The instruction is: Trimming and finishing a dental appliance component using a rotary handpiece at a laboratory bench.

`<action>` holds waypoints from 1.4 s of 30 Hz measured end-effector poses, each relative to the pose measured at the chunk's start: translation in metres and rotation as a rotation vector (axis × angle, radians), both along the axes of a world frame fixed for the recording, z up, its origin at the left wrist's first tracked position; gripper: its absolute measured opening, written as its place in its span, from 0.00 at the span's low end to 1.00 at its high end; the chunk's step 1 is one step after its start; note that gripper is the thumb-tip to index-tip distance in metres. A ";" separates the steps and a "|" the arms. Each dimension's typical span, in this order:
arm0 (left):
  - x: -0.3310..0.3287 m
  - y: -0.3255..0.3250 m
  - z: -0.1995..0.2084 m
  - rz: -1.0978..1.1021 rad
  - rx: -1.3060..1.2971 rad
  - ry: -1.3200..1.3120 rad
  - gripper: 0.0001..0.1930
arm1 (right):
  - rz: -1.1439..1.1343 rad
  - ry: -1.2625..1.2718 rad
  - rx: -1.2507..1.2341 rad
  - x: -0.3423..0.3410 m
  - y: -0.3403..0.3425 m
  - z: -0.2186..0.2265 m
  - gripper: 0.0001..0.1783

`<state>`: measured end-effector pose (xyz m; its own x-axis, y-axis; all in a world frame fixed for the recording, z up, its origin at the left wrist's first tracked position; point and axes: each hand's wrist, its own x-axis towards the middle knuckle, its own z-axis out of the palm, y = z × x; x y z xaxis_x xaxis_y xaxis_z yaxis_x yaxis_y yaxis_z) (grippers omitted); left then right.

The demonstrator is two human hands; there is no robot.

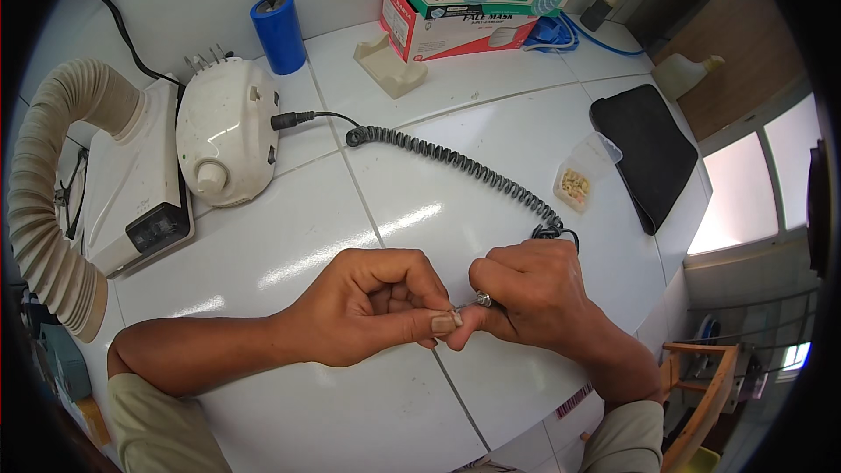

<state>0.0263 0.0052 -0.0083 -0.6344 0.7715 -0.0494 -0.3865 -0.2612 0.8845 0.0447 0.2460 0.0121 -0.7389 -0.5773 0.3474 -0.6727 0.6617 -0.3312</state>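
My left hand point(372, 307) pinches a tiny whitish piece point(456, 319) between thumb and forefinger, most of it hidden by the fingertips. My right hand point(534, 293) is closed around a rotary handpiece; its silver nose point(484, 299) sticks out toward the small piece, and the fist hides the body. The thumb of my right hand touches the fingertips of my left. From behind the right hand a black coiled cord point(455, 158) runs up to a white control box point(226, 131) with a round knob.
At the left stands a white machine point(131, 188) with a bent ribbed hose point(53, 210). A blue cylinder point(280, 35), a beige holder point(390, 66) and stacked cardboard boxes point(464, 31) line the back. To the right are a small clear box point(574, 184) of yellowish bits and a black pouch point(644, 153).
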 end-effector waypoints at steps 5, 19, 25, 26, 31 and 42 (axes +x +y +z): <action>0.001 0.000 -0.001 0.002 0.000 0.018 0.03 | 0.012 0.034 0.007 -0.001 -0.001 0.003 0.34; 0.004 0.005 -0.007 0.138 0.026 0.131 0.03 | -0.079 0.070 -0.034 -0.008 0.004 -0.004 0.34; 0.003 0.005 -0.008 0.148 -0.038 0.222 0.03 | -0.086 0.077 -0.040 -0.008 0.005 -0.005 0.33; 0.003 0.004 -0.007 0.145 -0.038 0.222 0.03 | -0.080 0.074 -0.040 -0.009 0.006 -0.005 0.33; 0.005 0.003 -0.003 0.128 -0.096 0.110 0.06 | -0.064 0.098 -0.069 -0.009 0.005 -0.007 0.33; 0.002 0.001 -0.003 0.100 -0.162 0.229 0.06 | -0.048 0.089 -0.079 -0.008 0.006 -0.005 0.31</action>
<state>0.0279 0.0066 -0.0114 -0.7154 0.6986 -0.0136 -0.1514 -0.1360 0.9791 0.0366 0.2519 0.0069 -0.7294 -0.5099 0.4561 -0.6698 0.6680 -0.3243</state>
